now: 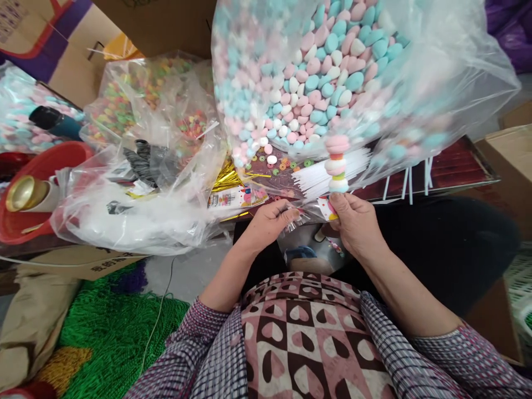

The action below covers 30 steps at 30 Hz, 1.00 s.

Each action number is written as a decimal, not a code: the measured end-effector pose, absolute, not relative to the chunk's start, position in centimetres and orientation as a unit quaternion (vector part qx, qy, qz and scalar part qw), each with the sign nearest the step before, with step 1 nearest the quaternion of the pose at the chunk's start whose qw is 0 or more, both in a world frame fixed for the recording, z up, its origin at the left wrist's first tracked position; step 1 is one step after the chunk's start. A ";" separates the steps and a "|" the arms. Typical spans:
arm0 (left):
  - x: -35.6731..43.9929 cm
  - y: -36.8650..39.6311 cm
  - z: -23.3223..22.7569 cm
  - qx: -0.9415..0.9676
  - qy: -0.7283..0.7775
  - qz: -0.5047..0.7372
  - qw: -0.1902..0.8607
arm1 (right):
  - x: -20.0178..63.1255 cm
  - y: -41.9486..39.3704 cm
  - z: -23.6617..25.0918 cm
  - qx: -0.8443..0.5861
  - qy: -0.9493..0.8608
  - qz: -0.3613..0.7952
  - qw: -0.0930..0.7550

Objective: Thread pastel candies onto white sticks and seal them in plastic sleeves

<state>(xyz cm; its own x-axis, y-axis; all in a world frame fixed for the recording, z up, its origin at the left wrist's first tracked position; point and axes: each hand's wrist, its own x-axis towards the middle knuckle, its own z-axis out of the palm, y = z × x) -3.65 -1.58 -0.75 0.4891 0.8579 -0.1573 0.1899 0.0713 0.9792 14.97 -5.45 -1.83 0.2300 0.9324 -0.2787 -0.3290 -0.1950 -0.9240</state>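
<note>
My right hand (358,223) pinches the lower end of an upright skewer of candies (336,165), with pink, white and blue puffy pieces and thin coloured rings between them. Close by its fingers is a printed piece (325,208) with yellow and red marks. My left hand (271,223) has thumb and fingers closed on a clear plastic bag (306,215), which stretches towards the right hand. Just beyond the hands lie a bundle of white sticks (310,180) and loose candy rings (286,164) on the dark red table (453,173).
A large clear sack of pink, blue and white candies (320,83) fills the table's back. Leftward are a bag of coloured rings (118,100), gold ties (228,176), a crumpled plastic bag (137,221) and a red basin (70,152). Green stringy material (120,327) lies below left.
</note>
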 end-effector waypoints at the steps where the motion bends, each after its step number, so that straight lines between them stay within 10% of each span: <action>1: -3.6 -1.6 -0.8 0.634 0.426 0.276 0.583 | 15.0 -5.5 -1.8 -0.536 -0.276 0.559 0.569; 30: -0.9 -2.5 -1.3 0.464 0.461 0.417 0.632 | 14.1 -5.8 -1.4 -0.530 -0.269 0.563 0.574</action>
<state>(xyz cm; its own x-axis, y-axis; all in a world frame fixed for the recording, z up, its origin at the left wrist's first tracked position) -0.93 -2.53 -1.35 0.2287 0.9536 -0.1957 -0.0994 0.2229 0.9698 14.15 -5.80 -1.37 0.2213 0.9319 -0.2873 -0.3614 -0.1953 -0.9117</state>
